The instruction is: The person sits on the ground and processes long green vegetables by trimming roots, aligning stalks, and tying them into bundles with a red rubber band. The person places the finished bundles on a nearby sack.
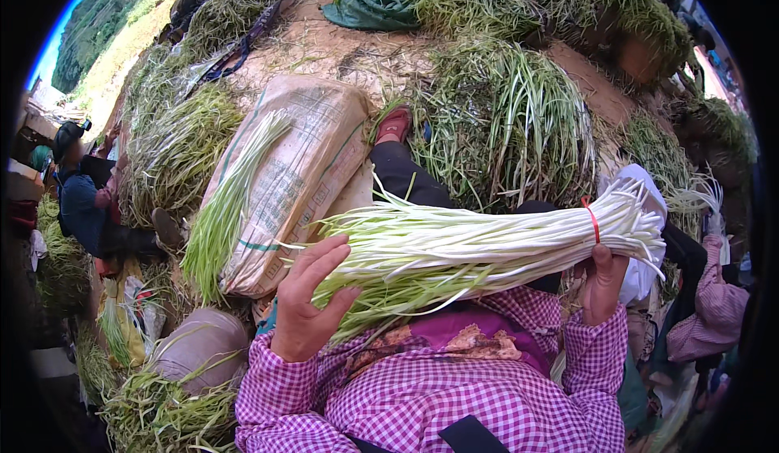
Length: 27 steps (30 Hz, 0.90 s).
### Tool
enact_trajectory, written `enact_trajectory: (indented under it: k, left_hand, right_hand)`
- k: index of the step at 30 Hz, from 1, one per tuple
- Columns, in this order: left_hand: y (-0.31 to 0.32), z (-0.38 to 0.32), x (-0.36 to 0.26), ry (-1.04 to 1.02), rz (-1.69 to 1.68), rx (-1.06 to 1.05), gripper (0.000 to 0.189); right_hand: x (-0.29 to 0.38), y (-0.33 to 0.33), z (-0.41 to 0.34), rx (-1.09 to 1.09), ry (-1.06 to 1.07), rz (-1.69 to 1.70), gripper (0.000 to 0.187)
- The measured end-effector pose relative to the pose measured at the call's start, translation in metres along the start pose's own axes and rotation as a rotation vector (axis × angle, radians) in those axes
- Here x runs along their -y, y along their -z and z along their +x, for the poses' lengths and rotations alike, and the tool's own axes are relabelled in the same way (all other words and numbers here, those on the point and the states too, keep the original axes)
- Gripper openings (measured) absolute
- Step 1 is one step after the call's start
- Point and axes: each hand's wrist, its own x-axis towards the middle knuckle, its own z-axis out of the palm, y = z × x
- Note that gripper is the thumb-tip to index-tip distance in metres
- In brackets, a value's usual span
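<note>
A thick bundle of long chive-like stalks (462,240), white at the right end and pale green at the left, lies level across my lap. A red band (590,219) circles it close to the white ends. My right hand (602,279) grips the bundle from below at this band, thumb in front and the other fingers mostly hidden. At the green end, my left hand (313,295) has its fingers apart beside the leaf tips; whether it touches them is unclear. Beyond it, a smaller loose bunch of similar stalks (237,197) rests on a stuffed woven sack (316,143) that bears writing.
Heaps of green stalks (511,118) surround me on bare ground. A green sack (374,6) lies at the far side. A person (91,191) sits at the left; another person's sleeve (709,307) shows at the right. A rounded sack-like bundle (201,343) is at lower left.
</note>
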Motion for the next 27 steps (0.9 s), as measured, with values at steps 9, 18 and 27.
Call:
enact_trajectory:
  k: [9,18,27]
  left_hand:
    - [-0.101,0.012,-0.020,-0.604,0.375,0.071,0.036]
    - [-0.103,0.021,0.011,-0.619,0.393,0.149,0.033]
    - [-0.107,0.074,0.030,-0.569,-0.060,0.243,0.013]
  right_hand:
    - [-0.008,-0.001,0.006,0.024,0.091,-0.035,0.087]
    - [-0.041,0.020,-0.015,0.008,-0.113,-0.003,0.060]
    - [-0.022,0.044,-0.038,0.137,-0.452,-0.247,0.021]
